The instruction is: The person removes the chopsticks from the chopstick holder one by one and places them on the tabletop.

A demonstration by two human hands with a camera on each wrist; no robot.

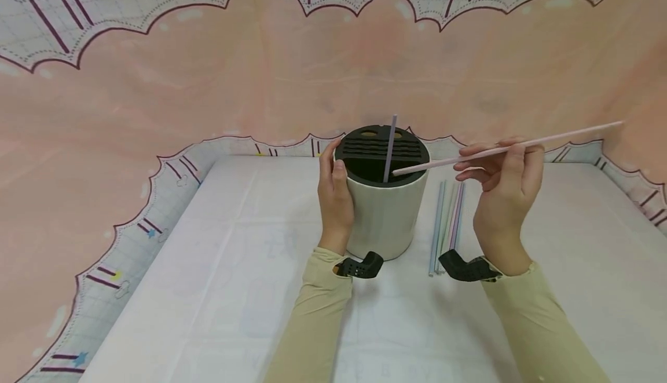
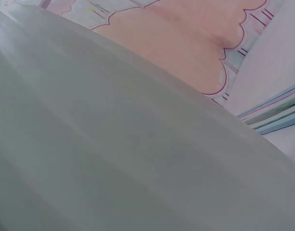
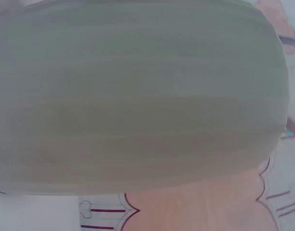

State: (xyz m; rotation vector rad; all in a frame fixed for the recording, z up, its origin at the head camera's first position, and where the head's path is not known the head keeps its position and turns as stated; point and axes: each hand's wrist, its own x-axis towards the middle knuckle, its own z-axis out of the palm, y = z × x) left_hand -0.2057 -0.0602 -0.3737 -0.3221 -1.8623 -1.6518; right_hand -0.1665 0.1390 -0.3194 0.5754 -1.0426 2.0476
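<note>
A cream cylindrical holder with a black slotted top stands upright on the table. My left hand holds its left side, thumb near the rim; some fingers are hidden behind it. A lilac straw leans up out of the front opening. My right hand, right of the holder, pinches a long pale pink straw, its left end over the opening. Whether that end is inside, I cannot tell. The holder's wall fills most of the left wrist view, and its side fills the right.
Several pastel straws lie side by side on the white-covered table, right of the holder and partly behind my right wrist. A peach and white patterned cloth hangs behind the table. Black camera mounts sit on both wrists.
</note>
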